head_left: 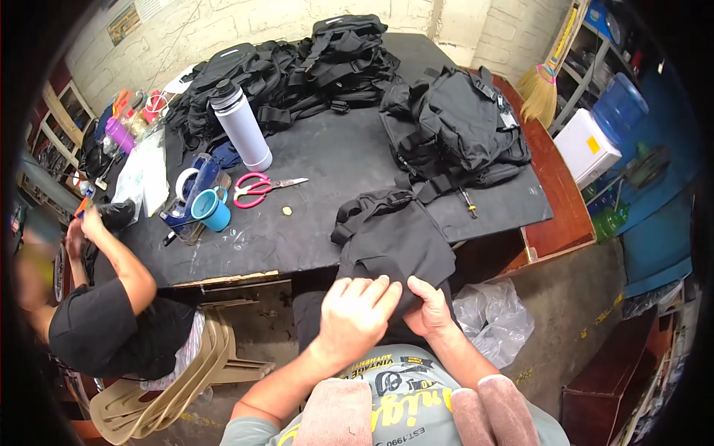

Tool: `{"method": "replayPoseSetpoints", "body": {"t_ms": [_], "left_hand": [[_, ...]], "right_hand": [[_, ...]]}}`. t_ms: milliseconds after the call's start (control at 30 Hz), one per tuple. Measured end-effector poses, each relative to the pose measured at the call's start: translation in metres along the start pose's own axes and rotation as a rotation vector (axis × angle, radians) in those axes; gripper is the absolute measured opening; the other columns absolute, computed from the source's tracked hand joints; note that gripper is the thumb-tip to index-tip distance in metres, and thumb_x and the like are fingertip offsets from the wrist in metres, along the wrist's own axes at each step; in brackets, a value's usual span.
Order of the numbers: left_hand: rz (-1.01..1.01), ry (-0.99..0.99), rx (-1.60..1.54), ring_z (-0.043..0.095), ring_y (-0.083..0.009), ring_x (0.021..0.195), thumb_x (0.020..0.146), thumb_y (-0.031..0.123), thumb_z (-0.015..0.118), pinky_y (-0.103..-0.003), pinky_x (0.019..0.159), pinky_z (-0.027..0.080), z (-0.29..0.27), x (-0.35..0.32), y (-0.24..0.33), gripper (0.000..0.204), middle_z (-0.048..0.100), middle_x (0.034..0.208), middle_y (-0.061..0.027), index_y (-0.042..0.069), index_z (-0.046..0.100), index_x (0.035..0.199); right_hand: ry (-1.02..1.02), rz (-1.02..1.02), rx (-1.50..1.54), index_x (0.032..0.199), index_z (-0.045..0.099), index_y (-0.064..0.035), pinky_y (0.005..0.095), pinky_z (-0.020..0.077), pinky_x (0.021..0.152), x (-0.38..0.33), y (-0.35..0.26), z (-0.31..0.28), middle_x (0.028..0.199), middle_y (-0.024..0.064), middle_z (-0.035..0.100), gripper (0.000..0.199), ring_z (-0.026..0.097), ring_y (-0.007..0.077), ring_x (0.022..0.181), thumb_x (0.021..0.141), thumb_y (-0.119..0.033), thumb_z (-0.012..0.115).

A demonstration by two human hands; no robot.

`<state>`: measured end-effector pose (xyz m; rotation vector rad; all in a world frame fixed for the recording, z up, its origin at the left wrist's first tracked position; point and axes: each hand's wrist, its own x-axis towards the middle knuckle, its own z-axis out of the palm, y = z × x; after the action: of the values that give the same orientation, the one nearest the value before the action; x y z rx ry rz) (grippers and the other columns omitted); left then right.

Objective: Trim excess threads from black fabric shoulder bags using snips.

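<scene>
Black cloth bag (394, 241) hangs half off the table edge (223, 276), down to the person's lap. The left hand (357, 312) lies flat on it, fingers loose. The right hand (430, 308) pinches its bottom edge. It could slip down, because little holds it. The teal cup (212, 209) looks empty; the white bottle (242, 126) is shut.

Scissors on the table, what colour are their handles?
The scissors have pink handles and silvery blades, seen clearly in the head view beside the teal cup.
</scene>
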<state>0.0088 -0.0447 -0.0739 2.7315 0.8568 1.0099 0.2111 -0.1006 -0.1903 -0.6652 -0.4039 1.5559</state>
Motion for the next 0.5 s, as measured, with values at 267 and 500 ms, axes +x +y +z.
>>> {"method": "replayPoseSetpoints", "body": {"t_ms": [267, 500], "left_hand": [[0.118, 0.561, -0.290, 0.065, -0.0417, 0.141, 0.085, 0.006, 0.080, -0.055, 0.122, 0.050, -0.029, 0.000, -0.034, 0.046, 0.073, 0.147, -0.0178, 0.006, 0.078, 0.131], [-0.322, 0.302, -0.120, 0.062, -0.0437, 0.147, 0.091, 0.009, 0.084, -0.056, 0.121, 0.051, 0.046, -0.010, -0.143, 0.037, 0.073, 0.139, -0.0160, 0.008, 0.081, 0.127]], "right_hand": [[0.047, -0.498, -0.078, 0.153, 0.066, 0.0075, 0.0548, 0.0589, 0.121, -0.021, -0.133, 0.083, 0.148, 0.0209, 0.076, 0.060, 0.076, 0.0388, 0.134, 0.104, -0.026, 0.066], [0.590, -2.116, -0.954, 0.120, 0.087, 0.0068, 0.0385, 0.0664, 0.088, 0.070, -0.292, 0.245, 0.126, 0.0148, 0.087, 0.037, 0.084, 0.0253, 0.107, 0.102, -0.025, 0.081]]}}
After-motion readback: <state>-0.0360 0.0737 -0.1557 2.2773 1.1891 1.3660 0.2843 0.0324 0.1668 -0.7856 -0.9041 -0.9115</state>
